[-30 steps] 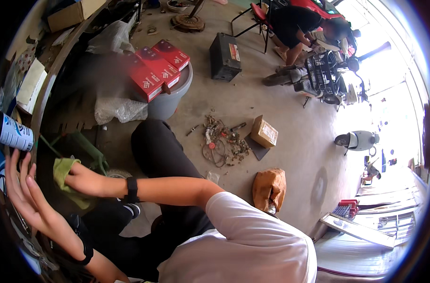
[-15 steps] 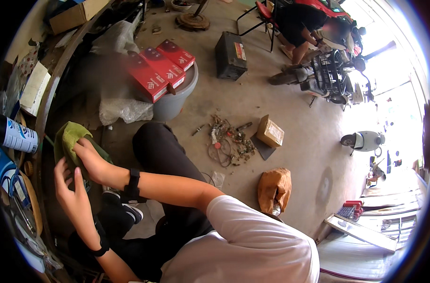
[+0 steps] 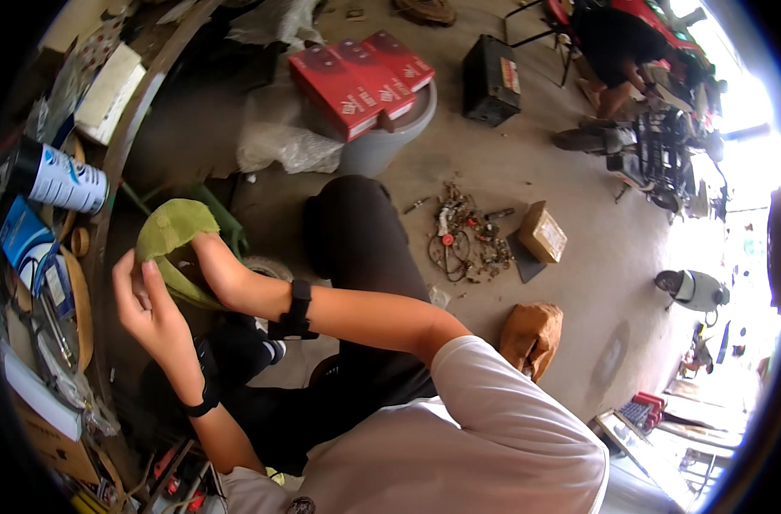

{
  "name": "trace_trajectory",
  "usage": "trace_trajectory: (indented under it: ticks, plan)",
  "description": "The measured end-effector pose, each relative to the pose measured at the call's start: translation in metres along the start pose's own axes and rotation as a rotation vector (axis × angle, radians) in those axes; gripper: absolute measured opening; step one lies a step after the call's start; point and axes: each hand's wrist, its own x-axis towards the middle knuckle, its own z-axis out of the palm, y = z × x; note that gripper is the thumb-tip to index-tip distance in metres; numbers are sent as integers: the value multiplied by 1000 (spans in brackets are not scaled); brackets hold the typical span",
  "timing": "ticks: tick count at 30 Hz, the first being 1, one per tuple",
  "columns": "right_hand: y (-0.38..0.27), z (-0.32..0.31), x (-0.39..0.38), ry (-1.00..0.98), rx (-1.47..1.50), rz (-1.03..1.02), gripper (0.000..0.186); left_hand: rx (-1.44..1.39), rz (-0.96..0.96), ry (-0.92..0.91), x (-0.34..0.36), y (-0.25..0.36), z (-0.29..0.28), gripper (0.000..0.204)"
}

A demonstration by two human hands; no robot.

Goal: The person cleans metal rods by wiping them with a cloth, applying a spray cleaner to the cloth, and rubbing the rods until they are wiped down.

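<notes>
Green cloth bunched between my two hands, low in front of me and left of my raised knee. My right hand grasps it, fingers tucked into the folds and mostly hidden. My left hand meets its left edge with bent fingers and thumb; whether they pinch the fabric or only touch it, I cannot tell. A round dark emblem on my shirt.

Left of the cloth, on the cluttered bench: a can on its side, white-and-blue label with printed lettering, dark at one end; just below it, a blue printed packet.

Beyond my knee: red boxes, pale lettering and emblem on their ends, resting on a grey tub. On the floor to the right: a heap of small metal parts, a small carton with a pale label, a crumpled brown bag.

Farther: a black block-shaped case, red-and-white label on its side; a motorbike with a person in black bending beside it; a pale scooter at far right.
</notes>
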Motion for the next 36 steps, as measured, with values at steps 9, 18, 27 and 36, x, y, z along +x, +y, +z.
trace_trajectory:
  ticks: [9, 18, 27, 36]
  plan:
    - [33, -1, 2, -169, -301, -23, 24, 337, -46, -117, 10, -2, -21, 14]
    - [14, 13, 2, -179, -875, -302, 24, 228, 56, 8, 2, -6, -36, 11]
    - [12, 1, 1, -124, -801, -189, 25, 409, 250, 89, 0, -3, -34, 13]
    - [8, 0, 0, -172, -604, -149, 26, 241, 44, -194, -1, 9, -39, 11]
